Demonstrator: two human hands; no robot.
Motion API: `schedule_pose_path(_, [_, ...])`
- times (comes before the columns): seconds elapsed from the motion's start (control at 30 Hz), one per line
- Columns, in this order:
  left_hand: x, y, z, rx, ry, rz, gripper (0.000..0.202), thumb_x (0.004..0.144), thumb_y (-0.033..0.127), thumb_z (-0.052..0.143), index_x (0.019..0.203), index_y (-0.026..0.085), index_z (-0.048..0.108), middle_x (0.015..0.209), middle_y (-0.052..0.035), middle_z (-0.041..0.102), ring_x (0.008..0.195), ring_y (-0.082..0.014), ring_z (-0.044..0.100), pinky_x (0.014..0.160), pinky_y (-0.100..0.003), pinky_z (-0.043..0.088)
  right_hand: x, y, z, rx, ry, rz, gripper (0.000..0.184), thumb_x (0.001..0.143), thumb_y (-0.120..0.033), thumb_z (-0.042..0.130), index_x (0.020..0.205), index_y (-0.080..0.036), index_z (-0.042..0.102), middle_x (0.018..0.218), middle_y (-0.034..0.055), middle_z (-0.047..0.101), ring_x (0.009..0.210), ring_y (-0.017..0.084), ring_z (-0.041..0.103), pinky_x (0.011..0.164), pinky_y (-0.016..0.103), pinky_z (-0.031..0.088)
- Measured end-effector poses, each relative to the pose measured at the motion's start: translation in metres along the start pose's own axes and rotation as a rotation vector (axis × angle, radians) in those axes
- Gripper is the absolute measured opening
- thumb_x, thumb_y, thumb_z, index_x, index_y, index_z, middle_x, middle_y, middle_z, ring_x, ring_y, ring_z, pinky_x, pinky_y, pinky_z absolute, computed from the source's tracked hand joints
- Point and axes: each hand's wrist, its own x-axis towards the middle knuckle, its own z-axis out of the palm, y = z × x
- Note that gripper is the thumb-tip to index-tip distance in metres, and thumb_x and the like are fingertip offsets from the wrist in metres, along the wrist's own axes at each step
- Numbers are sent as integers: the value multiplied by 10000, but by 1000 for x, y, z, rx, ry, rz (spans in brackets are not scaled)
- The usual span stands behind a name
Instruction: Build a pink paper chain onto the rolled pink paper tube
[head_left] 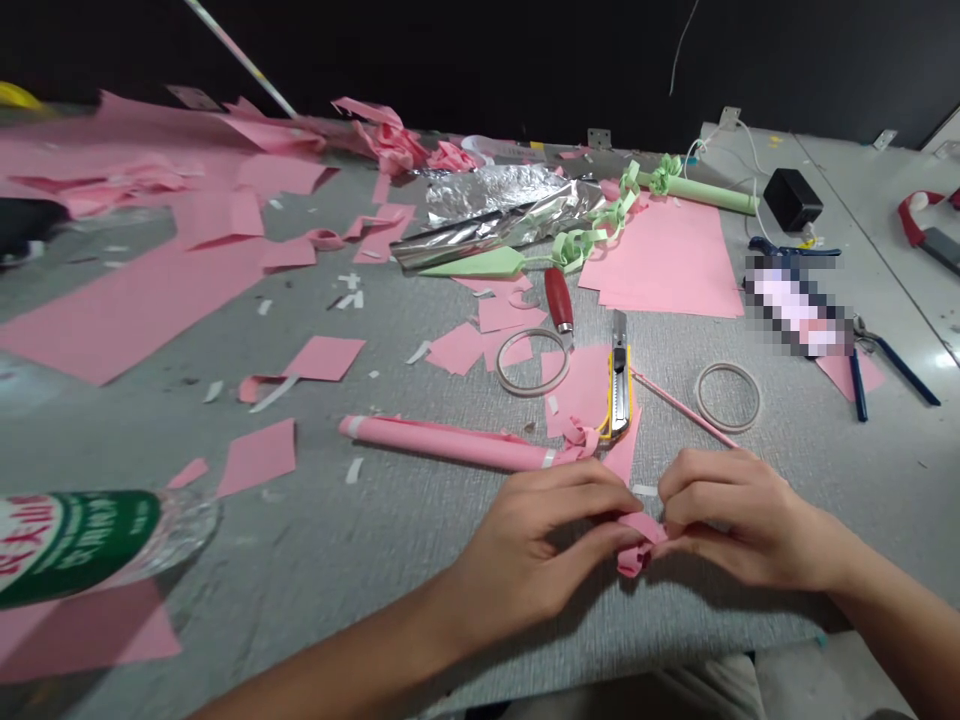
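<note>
Between my two hands is a small curled strip of pink paper (636, 558), bent into loops. My left hand (551, 530) pinches its left side between thumb and fingers. On the other side, my right hand (739, 515) grips the strip with its fingertips. A rolled pink paper tube (450, 443) lies just beyond my left hand, with curled pink paper at its right end. Past the hands rests a yellow-edged utility knife (619, 385). A thin pink paper stick (682, 408) runs down toward my right hand.
Tape rings (727, 397) and a red-handled tool (558, 300) lie mid-table. Farther back are crumpled foil (495, 210), a green paper chain (615, 220) and stacked pink sheets (667, 260). Blue-handled pliers (896, 365) lie right; a plastic bottle (97, 545) lies left.
</note>
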Motion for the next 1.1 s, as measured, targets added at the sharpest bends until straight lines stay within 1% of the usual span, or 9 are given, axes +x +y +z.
schedule_pose_path(0.13, [1,-1,-1,-30,22,-33,85,963,106,768,967,187,792,853,-3,795,755,-125,734,741,-203,570,0,1,0,-3,28,-4,164,1100,-219,632,942,-190,665,915,54,690,822,151,659,702,255,522])
schedule_pose_path(0.3, [2,-1,-2,-79,36,-80,68,948,128,778,937,192,798,837,-24,798,756,-160,751,737,-249,604,0,2,0,60,43,-13,114,1077,-190,658,967,-193,688,905,56,729,841,156,697,723,258,566])
schedule_pose_path(0.57, [1,-1,0,-167,83,-165,46,948,163,780,910,182,797,819,-50,791,744,-178,746,696,-276,619,2,2,4,129,143,-41,88,1051,-167,699,968,-188,714,907,67,804,870,160,769,780,268,623])
schedule_pose_path(0.7, [0,-2,1,-182,126,-189,26,931,171,808,912,188,805,830,-42,791,762,-171,742,710,-269,617,3,2,4,127,172,-35,109,1039,-163,711,934,-189,701,891,62,798,842,153,764,762,257,619])
schedule_pose_path(0.8, [-1,-2,1,-183,127,-195,38,933,157,802,924,193,805,845,-37,790,772,-163,736,730,-265,610,1,3,3,137,167,-51,92,1040,-158,700,954,-189,707,907,71,799,845,158,761,758,269,624])
schedule_pose_path(0.87, [-1,-2,0,-177,131,-174,41,945,154,790,936,193,799,851,-37,785,775,-163,736,737,-268,609,0,3,4,157,168,-55,78,1039,-133,687,991,-187,715,924,72,800,865,162,764,772,277,629])
schedule_pose_path(0.97, [-2,-1,-1,-136,138,-91,43,962,163,788,971,205,787,857,-28,783,786,-159,741,752,-267,608,-1,3,8,225,212,4,116,1023,-122,713,1112,-197,716,983,59,798,844,149,745,749,268,625])
schedule_pose_path(1.03, [-2,0,-2,-86,142,-16,63,972,165,788,1010,215,781,878,-27,791,800,-161,749,764,-271,613,-1,2,10,283,227,72,196,1005,-191,775,1190,-203,710,1045,63,791,836,145,723,726,263,619])
schedule_pose_path(1.1, [-3,0,-3,-30,156,59,86,982,168,783,1050,221,775,909,-33,796,819,-165,758,776,-274,621,2,1,11,330,187,143,251,978,-289,828,1188,-194,728,1075,73,777,851,150,704,731,270,608])
